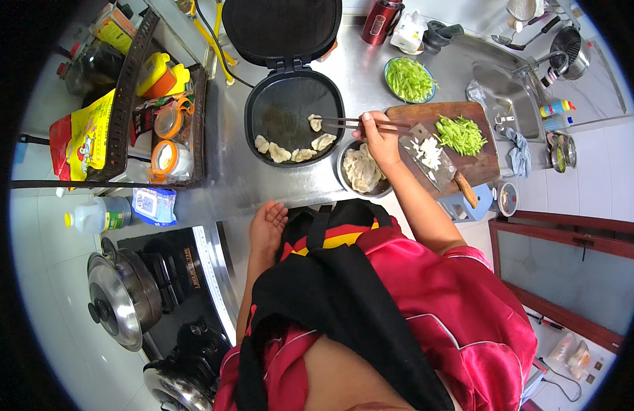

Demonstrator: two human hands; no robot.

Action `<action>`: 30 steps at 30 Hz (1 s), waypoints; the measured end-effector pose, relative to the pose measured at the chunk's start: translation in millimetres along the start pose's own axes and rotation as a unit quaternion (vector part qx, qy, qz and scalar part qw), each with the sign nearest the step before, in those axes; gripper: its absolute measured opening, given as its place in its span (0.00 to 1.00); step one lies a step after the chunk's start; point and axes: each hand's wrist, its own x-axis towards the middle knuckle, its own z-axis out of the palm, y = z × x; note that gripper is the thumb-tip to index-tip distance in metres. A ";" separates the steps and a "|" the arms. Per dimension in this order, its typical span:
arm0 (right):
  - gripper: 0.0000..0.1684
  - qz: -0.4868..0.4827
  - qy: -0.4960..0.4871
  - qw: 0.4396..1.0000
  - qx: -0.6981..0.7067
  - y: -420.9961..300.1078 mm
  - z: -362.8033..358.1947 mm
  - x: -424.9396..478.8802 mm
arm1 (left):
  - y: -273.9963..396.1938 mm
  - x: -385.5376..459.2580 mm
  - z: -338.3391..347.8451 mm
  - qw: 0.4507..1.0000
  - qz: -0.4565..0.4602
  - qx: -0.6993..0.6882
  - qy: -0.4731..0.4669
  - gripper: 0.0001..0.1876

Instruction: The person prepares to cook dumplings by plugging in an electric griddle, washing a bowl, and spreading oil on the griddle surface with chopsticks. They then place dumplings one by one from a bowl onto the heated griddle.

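My right hand (379,138) holds a pair of dark chopsticks (342,122), whose tips are at a dumpling (315,123) near the right side of an open electric griddle (283,110). Several more dumplings (280,152) lie in a curve along the griddle's near edge. Below my right hand stands a metal bowl (340,177) with a heap of dumplings (362,169). My left hand (268,226) is by the counter's front edge with nothing in it, its fingers loosely curled. To the right, a cleaver (434,163) bearing chopped white pieces (427,152) lies on a wooden cutting board (481,172) beside shredded green vegetable (460,135).
A plate of green shreds (410,79) and a red flask (381,21) stand behind the board. The sink (507,100) is at the right. A dark basket (197,128) of jars stands left; below it, a lidded pot (124,298) sits on the stove. The griddle's lid (282,28) stands raised.
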 end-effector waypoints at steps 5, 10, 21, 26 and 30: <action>0.13 0.022 -0.069 0.997 0.003 1.7 8.4 8.9 | -8.7 -1.6 1.3 1.000 -0.010 -0.002 0.023 0.15; 0.14 0.055 -0.112 0.991 0.041 9.9 12.9 33.2 | -17.6 -0.8 1.0 0.999 -0.011 0.001 0.030 0.15; 0.18 0.071 -0.151 0.985 0.046 16.0 18.6 51.9 | -24.2 -4.7 5.9 0.999 -0.018 -0.003 0.046 0.13; 0.15 0.075 -0.158 0.982 0.065 12.5 23.4 49.5 | -24.5 -4.1 4.9 0.999 -0.019 -0.002 0.039 0.13; 0.14 0.052 -0.170 0.982 0.058 11.9 29.0 46.8 | -24.4 -2.2 6.8 0.999 -0.020 0.002 0.031 0.13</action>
